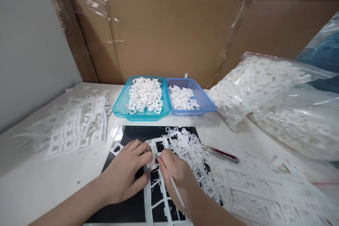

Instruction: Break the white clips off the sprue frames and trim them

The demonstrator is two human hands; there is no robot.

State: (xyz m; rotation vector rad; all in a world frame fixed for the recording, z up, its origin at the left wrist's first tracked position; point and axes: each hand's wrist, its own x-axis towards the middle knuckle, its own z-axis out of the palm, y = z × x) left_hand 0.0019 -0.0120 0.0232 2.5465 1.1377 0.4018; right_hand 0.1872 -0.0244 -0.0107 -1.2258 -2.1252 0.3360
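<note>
My right hand (176, 169) has its grip closed on a slim pale tool (176, 190) above the black mat (113, 210), its top end hidden at my fingertips. My left hand (129, 171) lays its fingers on the white lattice sheet (147, 197); I cannot tell whether that grip pinches it. The sheet lies on the mat, running over its front edge. A cut-out white piece (122, 146) sits at the mat's left edge, and white scraps (196, 159) cover its right part. Just right of the mat lies a red-and-grey tool (222, 153), any lettering on it too small to read. Behind the mat stand a teal basket (135, 117) and a blue basket (206, 100), both holding white pieces. On the table (39, 180), stacked sheets (76, 127) lie left of the mat, flat sheets (265, 190) right of it, with clear bags (265, 81) beyond those. Taped cardboard (169, 35) rises behind the mat
</note>
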